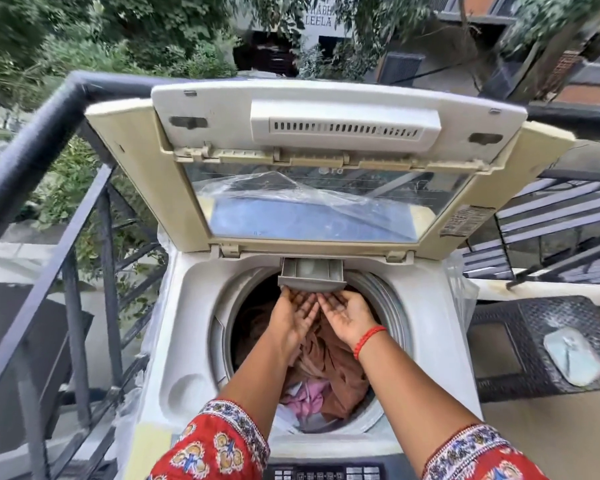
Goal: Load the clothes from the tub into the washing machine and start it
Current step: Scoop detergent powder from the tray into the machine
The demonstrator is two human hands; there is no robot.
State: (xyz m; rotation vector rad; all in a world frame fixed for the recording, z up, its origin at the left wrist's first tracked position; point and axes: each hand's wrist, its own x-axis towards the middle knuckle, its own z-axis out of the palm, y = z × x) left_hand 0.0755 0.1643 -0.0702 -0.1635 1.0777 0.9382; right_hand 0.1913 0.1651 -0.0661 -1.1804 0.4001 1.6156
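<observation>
Outdoors on a balcony, a dark metal railing (49,140) runs along the left with green foliage beyond it. A top-loading washing machine (426,327) stands against it, its lid (326,161) raised upright. At the back rim of the drum opening, a small grey detergent drawer (311,273) juts forward over the opening. Both arms reach in from below, in red patterned sleeves. The left hand (293,315) and right hand (347,315) lie side by side, palms up, fingers straight and relaxed, their fingertips right under the drawer's front edge and seemingly touching it. Neither hand holds anything. The clothes (329,372), brown and pink fabric, lie piled in the drum directly beneath the hands and wrists. A red thread bracelet (368,341) circles the right wrist.
</observation>
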